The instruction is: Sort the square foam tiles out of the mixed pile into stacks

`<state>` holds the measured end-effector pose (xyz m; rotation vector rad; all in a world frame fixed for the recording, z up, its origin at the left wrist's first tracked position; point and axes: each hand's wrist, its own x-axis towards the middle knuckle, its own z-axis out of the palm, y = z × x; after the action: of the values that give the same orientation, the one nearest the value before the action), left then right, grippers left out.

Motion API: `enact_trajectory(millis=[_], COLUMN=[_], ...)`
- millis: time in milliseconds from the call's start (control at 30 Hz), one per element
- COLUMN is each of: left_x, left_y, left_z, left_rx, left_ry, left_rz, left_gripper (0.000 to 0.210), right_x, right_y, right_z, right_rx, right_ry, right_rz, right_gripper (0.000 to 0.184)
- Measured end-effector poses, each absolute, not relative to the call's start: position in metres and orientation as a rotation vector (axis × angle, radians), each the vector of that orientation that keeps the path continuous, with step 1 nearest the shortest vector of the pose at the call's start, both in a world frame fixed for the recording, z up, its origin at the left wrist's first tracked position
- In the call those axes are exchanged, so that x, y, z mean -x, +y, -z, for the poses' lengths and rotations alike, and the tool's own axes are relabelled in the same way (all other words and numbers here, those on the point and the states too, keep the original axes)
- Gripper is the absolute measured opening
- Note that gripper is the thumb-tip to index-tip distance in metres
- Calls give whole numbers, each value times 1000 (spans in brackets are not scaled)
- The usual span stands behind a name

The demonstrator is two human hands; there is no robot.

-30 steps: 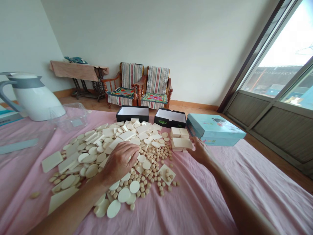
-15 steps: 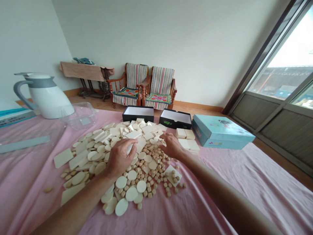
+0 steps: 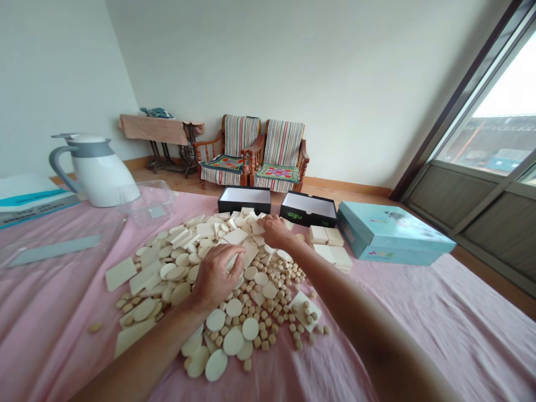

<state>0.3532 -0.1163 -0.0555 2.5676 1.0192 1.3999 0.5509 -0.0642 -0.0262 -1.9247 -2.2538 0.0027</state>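
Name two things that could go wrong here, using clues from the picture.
The right hand is at a heap of loosely overlapping pale pieces, so a nudge might make some slide. Small cubes rest on a square tile; lifting it could scatter them.

Wrinkled pink cloth before me; on it: heaped pale wooden pieces, two open black boxes, blue box to my right, jug and clear tub left
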Motion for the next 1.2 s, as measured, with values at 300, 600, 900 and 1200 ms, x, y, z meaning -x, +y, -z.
enact_trajectory(millis=[300, 600, 900, 1200], left_x=[-355, -357, -356, -354], left_y=[-117, -117, -117, -118], left_z=[54, 55, 56, 51], left_rx=[-2580, -2623, -2626, -2547], left_ry=[1025, 988, 997, 1021], left_rz=[-1394, -1392, -1405, -1498], left_gripper=[18, 17, 17, 16], right_x=[-603, -643, -643, -614], right_y=[-137, -186, -182, -179], right_z=[17, 25, 41, 31], right_rx=[2002, 2308, 2390, 1937], right_ry=[-1797, -1516, -1461, -1775], right_rz=[138, 194, 230, 92], right_gripper=[49, 40, 43, 24])
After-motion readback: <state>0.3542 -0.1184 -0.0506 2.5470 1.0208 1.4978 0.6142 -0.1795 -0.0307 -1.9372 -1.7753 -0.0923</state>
